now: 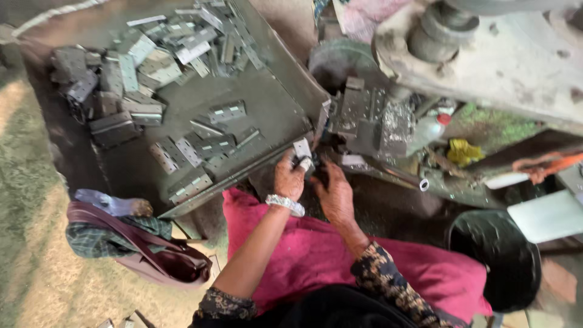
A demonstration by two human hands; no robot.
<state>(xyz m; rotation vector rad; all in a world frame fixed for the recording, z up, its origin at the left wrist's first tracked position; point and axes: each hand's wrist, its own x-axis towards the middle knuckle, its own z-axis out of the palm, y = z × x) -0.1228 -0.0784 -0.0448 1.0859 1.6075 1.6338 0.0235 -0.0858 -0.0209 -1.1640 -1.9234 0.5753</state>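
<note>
**A:** A cluttered workshop seen from the head camera: a grey sheet-metal tray (pixel 267 115) slopes toward a grimy cast-metal press machine (pixel 486 54), with bare earth floor at left. What do the hands hold?

**B:** The left hand (pixel 289 176), a silver bracelet (pixel 285 204) on its wrist, is pinched around a small flat grey metal hinge plate (pixel 302 147) held upright just at the tray's lower corner, close to the press's dark steel tooling block (pixel 364 118). The right hand (pixel 333 193) is curled beside it, fingers bent toward the same spot; whether it grips anything I cannot tell, the fingertips being in shadow.

**A:** And the stock?

**B:** A heaped pile of perforated grey hinge plates (pixel 152 61) fills the tray's upper end, and a looser scatter of the same plates (pixel 200 149) lies nearer the hands. Judging by that, much stock appears to wait on the tray and only one piece is in hand; where finished pieces go is not clear here.

**A:** Around the worker?

**B:** A magenta cloth (pixel 340 255) covers the lap, a black round bucket (pixel 498 255) stands at right, a maroon shoulder bag (pixel 164 258) lies on the ground at left, and a yellow rag (pixel 463 150) sits under the machine.
</note>
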